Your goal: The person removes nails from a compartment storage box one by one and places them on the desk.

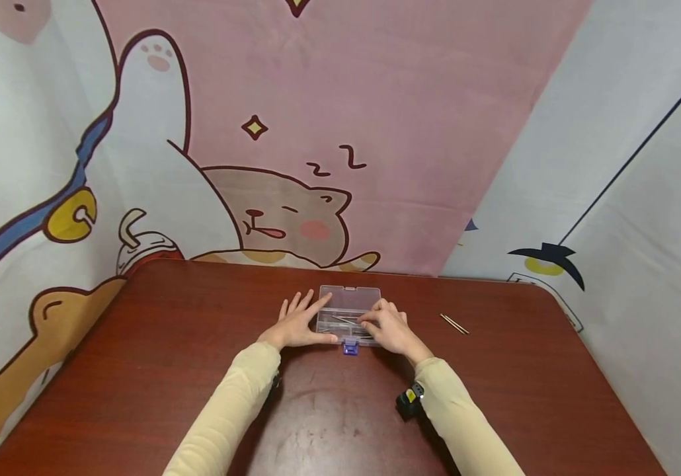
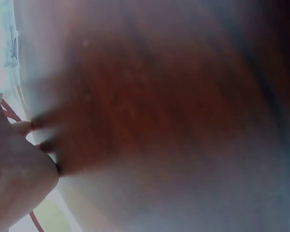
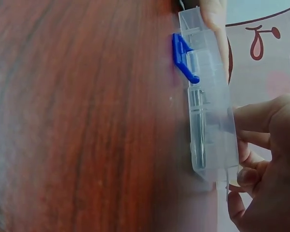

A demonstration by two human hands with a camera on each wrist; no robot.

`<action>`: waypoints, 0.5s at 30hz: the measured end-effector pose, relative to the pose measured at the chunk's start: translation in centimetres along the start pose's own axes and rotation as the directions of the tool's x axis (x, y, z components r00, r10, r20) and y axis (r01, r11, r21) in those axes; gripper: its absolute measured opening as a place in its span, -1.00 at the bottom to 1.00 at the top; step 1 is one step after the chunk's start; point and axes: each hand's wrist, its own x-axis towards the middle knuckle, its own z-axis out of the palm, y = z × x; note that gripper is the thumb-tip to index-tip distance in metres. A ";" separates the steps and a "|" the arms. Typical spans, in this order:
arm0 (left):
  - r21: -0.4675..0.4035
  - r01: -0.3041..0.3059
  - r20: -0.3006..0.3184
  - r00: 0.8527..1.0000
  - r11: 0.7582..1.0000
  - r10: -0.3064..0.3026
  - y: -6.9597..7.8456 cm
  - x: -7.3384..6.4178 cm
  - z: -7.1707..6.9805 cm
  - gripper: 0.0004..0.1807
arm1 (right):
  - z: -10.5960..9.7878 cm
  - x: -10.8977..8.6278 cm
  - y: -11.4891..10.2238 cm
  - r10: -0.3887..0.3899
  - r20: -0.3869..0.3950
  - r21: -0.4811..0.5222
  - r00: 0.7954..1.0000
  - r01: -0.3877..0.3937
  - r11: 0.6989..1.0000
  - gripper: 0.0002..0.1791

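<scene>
A clear plastic compartment box (image 1: 349,301) stands with its lid raised at the back and a blue latch (image 1: 350,348) at its front. Several thin metal rods (image 3: 199,130) lie in its front compartments. My left hand (image 1: 295,327) rests at the box's left side, fingers spread and straight, with the thumb along the front edge. Over the right half of the box, my right hand (image 1: 391,329) has thumb and forefinger together at the end of a slanting thin metal rod (image 1: 345,320), which they appear to pinch. The left wrist view is mostly blurred tabletop.
Two thin metal rods (image 1: 454,324) lie side by side on the brown tabletop (image 1: 138,370), to the right of the box. A cartoon-printed cloth (image 1: 412,132) hangs behind the table's far edge and along its sides.
</scene>
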 end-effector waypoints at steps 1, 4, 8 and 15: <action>-0.003 0.002 -0.003 1.000 1.000 -0.002 0.0 0.0 0.0 0.08 | 0.0 0.0 -0.1 0.000 0.002 -0.003 1.000 0.000 1.000 -0.84; -0.003 0.009 0.003 1.000 1.000 -0.009 0.1 0.0 -0.1 0.08 | 0.2 0.0 -0.3 0.016 -0.004 -0.016 1.000 -0.016 1.000 -0.86; -0.008 0.015 0.015 1.000 1.000 -0.014 0.4 0.1 -0.2 0.06 | 0.5 0.1 -0.6 0.051 -0.026 -0.008 0.998 -0.051 0.999 -0.92; 0.010 0.032 0.029 0.999 0.999 -0.033 0.3 0.2 -0.2 0.02 | 0.6 0.2 -1.0 0.090 -0.025 0.024 0.996 -0.090 0.996 -0.94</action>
